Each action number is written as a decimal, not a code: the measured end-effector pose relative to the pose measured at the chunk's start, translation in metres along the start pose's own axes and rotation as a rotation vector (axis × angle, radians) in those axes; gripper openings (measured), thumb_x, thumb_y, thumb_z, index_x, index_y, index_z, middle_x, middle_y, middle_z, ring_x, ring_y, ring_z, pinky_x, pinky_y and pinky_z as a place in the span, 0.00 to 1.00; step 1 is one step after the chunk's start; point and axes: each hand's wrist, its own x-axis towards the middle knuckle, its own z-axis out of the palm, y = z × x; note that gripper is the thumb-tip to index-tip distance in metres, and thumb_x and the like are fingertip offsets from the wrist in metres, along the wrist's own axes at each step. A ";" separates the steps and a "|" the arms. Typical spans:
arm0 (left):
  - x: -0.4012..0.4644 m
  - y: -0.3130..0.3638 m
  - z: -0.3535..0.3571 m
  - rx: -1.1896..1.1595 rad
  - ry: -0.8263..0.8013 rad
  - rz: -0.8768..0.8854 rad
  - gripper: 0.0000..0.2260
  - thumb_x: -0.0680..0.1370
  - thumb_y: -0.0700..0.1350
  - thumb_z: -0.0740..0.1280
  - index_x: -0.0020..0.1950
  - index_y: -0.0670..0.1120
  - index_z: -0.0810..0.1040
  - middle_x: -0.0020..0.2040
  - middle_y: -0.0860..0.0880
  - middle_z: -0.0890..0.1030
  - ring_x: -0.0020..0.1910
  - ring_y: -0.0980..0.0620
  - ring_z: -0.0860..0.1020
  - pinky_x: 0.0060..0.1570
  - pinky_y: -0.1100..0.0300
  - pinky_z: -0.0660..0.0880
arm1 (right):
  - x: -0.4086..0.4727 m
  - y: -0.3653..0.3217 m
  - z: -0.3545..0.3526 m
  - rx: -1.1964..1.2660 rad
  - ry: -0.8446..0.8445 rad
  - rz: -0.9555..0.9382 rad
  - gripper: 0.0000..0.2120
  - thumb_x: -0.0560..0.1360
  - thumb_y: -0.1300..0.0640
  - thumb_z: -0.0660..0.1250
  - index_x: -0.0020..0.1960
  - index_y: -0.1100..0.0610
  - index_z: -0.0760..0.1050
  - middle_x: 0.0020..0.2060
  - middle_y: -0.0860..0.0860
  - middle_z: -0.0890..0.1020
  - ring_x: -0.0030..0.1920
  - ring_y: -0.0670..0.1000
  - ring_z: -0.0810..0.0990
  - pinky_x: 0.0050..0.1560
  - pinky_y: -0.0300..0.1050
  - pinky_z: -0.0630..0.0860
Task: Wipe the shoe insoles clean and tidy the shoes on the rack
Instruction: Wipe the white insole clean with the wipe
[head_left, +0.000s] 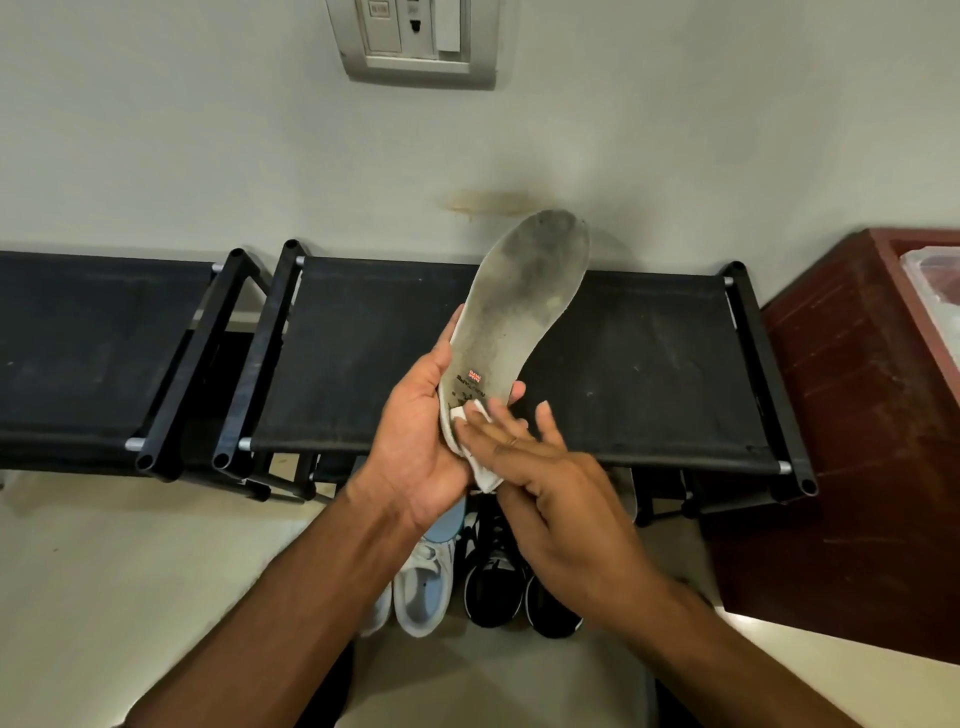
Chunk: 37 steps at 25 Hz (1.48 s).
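A dirty white insole with grey smudges and a small red logo stands upright above the rack, toe end up. My left hand grips its heel end from the left, a fingertip showing at the insole's right edge. My right hand presses a small white cloth against the heel area with straight fingers. The black fabric-topped shoe rack stands against the wall. On the floor below are a white and light blue pair of sneakers and a black pair, partly hidden by my arms.
A second black rack stands at the left. A dark red cabinet fills the right side, with a clear plastic item on top. A switch panel is mounted on the wall above. Pale floor lies at the lower left.
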 end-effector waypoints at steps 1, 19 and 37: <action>0.000 0.000 0.000 0.040 0.032 0.000 0.14 0.82 0.53 0.60 0.65 0.59 0.79 0.63 0.47 0.80 0.51 0.47 0.78 0.72 0.42 0.65 | -0.002 -0.006 0.003 0.080 -0.016 0.005 0.26 0.78 0.71 0.61 0.73 0.54 0.68 0.72 0.45 0.68 0.75 0.40 0.59 0.77 0.40 0.48; -0.005 -0.008 0.007 0.057 -0.074 -0.028 0.18 0.82 0.51 0.59 0.69 0.48 0.77 0.67 0.42 0.78 0.65 0.46 0.76 0.69 0.52 0.69 | 0.005 -0.003 -0.013 0.076 0.331 0.078 0.15 0.79 0.63 0.63 0.61 0.50 0.80 0.56 0.40 0.78 0.59 0.48 0.76 0.57 0.42 0.75; -0.007 -0.016 0.004 -0.001 -0.072 -0.156 0.20 0.83 0.55 0.57 0.63 0.43 0.79 0.54 0.44 0.84 0.52 0.49 0.82 0.58 0.56 0.78 | 0.006 0.000 -0.004 0.132 0.351 0.041 0.14 0.76 0.66 0.69 0.59 0.55 0.82 0.53 0.44 0.82 0.55 0.45 0.81 0.56 0.45 0.79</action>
